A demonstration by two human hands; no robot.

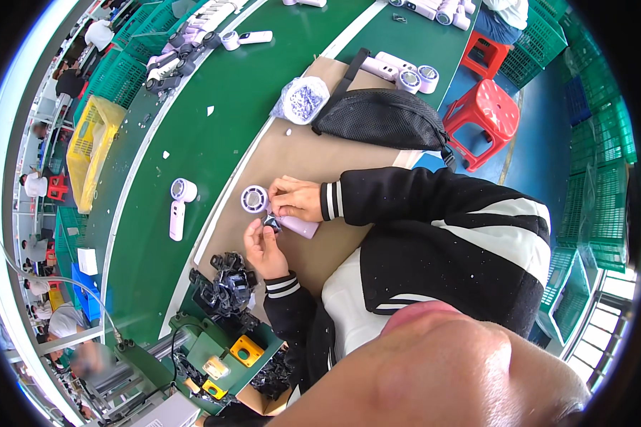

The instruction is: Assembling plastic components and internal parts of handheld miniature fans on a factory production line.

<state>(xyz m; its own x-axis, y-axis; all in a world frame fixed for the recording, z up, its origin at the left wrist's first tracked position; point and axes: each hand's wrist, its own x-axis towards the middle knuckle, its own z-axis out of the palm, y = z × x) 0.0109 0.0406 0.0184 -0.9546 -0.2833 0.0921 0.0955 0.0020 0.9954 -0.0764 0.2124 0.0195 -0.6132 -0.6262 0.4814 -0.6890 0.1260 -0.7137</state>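
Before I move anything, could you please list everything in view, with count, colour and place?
Handheld fan: 1, lilac, in right hand
Small part: 1, dark, at left fingertips
Brown sheet: 1, brown, beneath the hands
Other handheld fans: many, mostly lilac, along table
Table: 1, green, left to top
Mesh bag: 1, black, upper centre
Clear bag of bits: 1, whitish-purple, beside mesh bag
Moulded parts: uncountable pile, black, lower left
Near stools: 2, red, upper right
Basket: 1, yellow, left
Crates: many, green, both sides
Co-workers: several, mixed clothing, edges
Jacket: 1, black-and-white, right
Left hand, right hand: 2, bare, centre
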